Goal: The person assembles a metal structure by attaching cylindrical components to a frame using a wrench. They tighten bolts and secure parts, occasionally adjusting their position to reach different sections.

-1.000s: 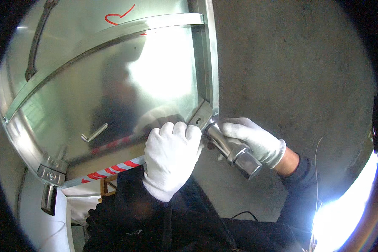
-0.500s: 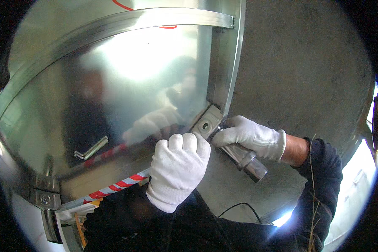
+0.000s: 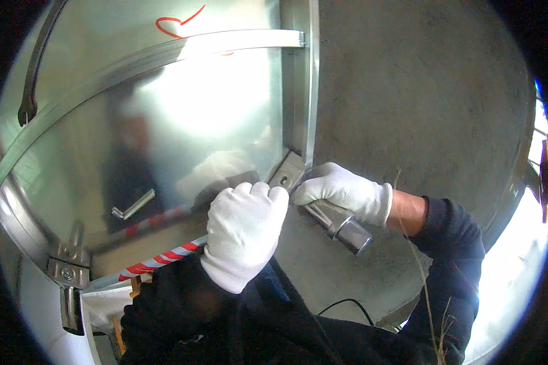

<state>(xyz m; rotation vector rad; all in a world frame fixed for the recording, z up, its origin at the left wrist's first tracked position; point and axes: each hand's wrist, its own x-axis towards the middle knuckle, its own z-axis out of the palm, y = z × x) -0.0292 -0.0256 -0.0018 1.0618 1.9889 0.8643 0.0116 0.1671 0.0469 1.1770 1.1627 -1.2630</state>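
Observation:
My right hand (image 3: 347, 193), in a white knit glove, is closed around a metal corner fitting (image 3: 289, 172). A flat plate with a hole forms one end of it, against the corner of a shiny sheet-metal panel (image 3: 195, 140); its rounded metal end sticks out below my fingers. Close to the plate's left side, my gloved left hand (image 3: 242, 234) is curled into a fist at the panel's near edge. Whatever its fingers hold is hidden behind the back of the hand. Red-and-white striped tape (image 3: 164, 257) runs along that edge up to my left hand.
An L-shaped hex key (image 3: 134, 205) lies on the panel. A dark wrench (image 3: 38, 67) lies at the upper left, near a curved metal rail (image 3: 243, 40). A similar bolted fitting (image 3: 68, 274) sits at the left corner. Grey floor (image 3: 420, 109) extends right; a black cable (image 3: 350, 300) lies below.
The view has shifted, bringing the wrench and more of a red mark into sight. Both hands keep their holds, with the fitting still at the panel's corner.

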